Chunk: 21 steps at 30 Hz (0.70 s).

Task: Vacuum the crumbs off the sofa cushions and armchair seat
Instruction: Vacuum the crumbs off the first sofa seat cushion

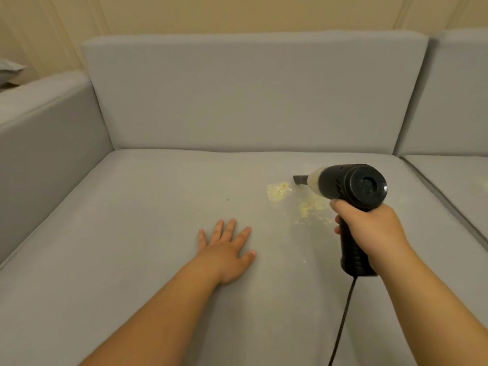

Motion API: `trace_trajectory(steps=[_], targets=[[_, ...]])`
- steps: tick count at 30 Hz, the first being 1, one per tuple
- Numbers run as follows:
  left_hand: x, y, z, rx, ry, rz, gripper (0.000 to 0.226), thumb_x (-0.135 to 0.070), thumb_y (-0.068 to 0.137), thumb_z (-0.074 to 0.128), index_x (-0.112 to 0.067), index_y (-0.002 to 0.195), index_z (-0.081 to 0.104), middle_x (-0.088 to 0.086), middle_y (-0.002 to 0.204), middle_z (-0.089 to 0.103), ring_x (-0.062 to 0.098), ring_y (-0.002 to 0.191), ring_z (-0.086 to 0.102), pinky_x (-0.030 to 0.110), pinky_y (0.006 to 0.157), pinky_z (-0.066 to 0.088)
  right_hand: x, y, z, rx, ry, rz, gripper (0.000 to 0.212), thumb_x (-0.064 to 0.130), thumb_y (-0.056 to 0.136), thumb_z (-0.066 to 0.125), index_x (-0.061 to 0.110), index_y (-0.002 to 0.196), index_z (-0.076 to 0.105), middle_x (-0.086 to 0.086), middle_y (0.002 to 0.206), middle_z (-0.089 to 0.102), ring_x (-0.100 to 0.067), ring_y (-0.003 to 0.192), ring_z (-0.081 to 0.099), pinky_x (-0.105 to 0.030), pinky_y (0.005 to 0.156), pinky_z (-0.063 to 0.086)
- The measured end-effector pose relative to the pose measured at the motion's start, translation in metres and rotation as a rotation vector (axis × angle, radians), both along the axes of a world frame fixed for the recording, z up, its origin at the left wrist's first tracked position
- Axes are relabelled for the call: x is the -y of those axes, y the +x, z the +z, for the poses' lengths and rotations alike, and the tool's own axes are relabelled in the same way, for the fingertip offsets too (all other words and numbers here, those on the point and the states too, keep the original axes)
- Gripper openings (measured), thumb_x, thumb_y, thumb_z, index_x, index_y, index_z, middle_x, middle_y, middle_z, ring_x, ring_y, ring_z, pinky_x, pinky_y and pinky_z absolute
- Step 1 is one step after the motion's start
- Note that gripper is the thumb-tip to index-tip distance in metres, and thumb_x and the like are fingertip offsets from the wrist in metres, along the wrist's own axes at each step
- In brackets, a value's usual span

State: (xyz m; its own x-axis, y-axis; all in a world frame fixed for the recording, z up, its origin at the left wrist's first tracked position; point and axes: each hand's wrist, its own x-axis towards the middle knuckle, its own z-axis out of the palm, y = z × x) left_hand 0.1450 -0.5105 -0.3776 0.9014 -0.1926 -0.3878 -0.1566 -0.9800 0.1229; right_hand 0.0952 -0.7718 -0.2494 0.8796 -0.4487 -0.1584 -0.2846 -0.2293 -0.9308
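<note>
You are looking down on a grey sofa (237, 88), its wide seat cushion (132, 220) filling most of the view, with the back cushion (250, 96) upright behind it and a padded armrest (45, 122) on the left. A second seat cushion (454, 178) begins at the right edge, split from the first by a seam. Your right hand (375, 233) has its grip wrapped round the black handle of a handheld vacuum (353, 191), fingers curled about it, holding it above the cushion with its round rear cap towards you. The vacuum's dark nozzle (300, 179) points left and down, its tip just beside the crumbs. Your left hand (227, 249) lies flat on the seat cushion, palm down, its grip spread with fingers straight and apart, holding nothing, well left of the vacuum. A black cord (343, 320) hangs from the handle's base towards the bottom edge. The pale yellow crumbs (277, 191) sit on the seat cushion in a small dense patch next to the nozzle, with a looser scatter (311, 207) under the vacuum's body, near your right hand.
</note>
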Motion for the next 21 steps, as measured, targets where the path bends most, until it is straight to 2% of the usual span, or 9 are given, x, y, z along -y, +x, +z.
trace_trajectory(steps=[6, 11, 21], targets=[[-0.005, 0.0, -0.006, -0.012, -0.012, -0.015, 0.067, -0.07, 0.102, 0.022, -0.053, 0.16, -0.008, -0.01, 0.171, -0.021, 0.021, 0.158, -0.02, 0.061, 0.123, -0.01, 0.0, 0.006, 0.001, -0.024, 0.015, 0.085, 0.015, 0.021, 0.088, 0.076, 0.007, 0.093, 0.072, -0.019, 0.091, 0.077, -0.02, 0.065, 0.073, -0.039, 0.07, 0.06], [-0.006, 0.002, -0.006, -0.011, -0.014, -0.008, 0.067, -0.07, 0.102, 0.022, -0.053, 0.16, -0.007, -0.011, 0.171, -0.019, 0.021, 0.158, -0.019, 0.06, 0.124, -0.01, -0.007, 0.011, 0.0, -0.022, -0.035, 0.155, 0.013, 0.022, 0.087, 0.075, 0.012, 0.095, 0.071, -0.016, 0.089, 0.077, -0.019, 0.067, 0.076, -0.046, 0.078, 0.063], [-0.007, 0.006, -0.008, -0.018, -0.011, -0.023, 0.066, -0.07, 0.102, 0.02, -0.055, 0.159, -0.009, -0.012, 0.171, -0.021, 0.02, 0.158, -0.019, 0.06, 0.124, -0.009, -0.007, 0.006, 0.004, -0.02, -0.016, 0.188, 0.011, 0.024, 0.087, 0.076, 0.015, 0.091, 0.074, -0.014, 0.085, 0.077, -0.02, 0.067, 0.076, -0.036, 0.067, 0.06]])
